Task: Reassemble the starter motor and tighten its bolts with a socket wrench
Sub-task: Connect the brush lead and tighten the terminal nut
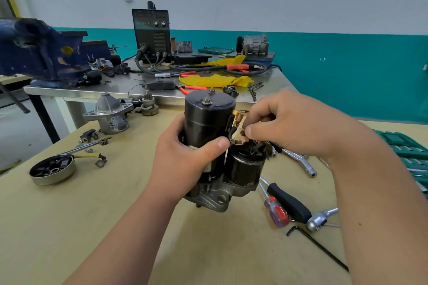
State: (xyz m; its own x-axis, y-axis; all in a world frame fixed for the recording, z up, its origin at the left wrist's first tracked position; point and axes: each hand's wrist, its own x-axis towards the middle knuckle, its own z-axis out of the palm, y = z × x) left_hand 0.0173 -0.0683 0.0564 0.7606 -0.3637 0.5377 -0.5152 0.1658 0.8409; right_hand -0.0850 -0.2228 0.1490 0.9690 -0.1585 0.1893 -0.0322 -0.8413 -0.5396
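Upright, starter motor (208,118) clasped in left hand (183,164), right hand (294,125) pinching its copper terminal (238,116)

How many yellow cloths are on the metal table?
2. One yellow cloth lies near the front of the metal table; the other yellow cloth lies farther back, right of the black machine. Clutter might hide more.

- Left hand (185,159) wrapped round the starter motor (208,118), thumb laid across its front, fingertips hidden behind.
- Right hand (298,122) arched, fingers curled; thumb and forefinger tips pinched a small part (242,133) between them.
- Both forearms bare, reaching in from below.
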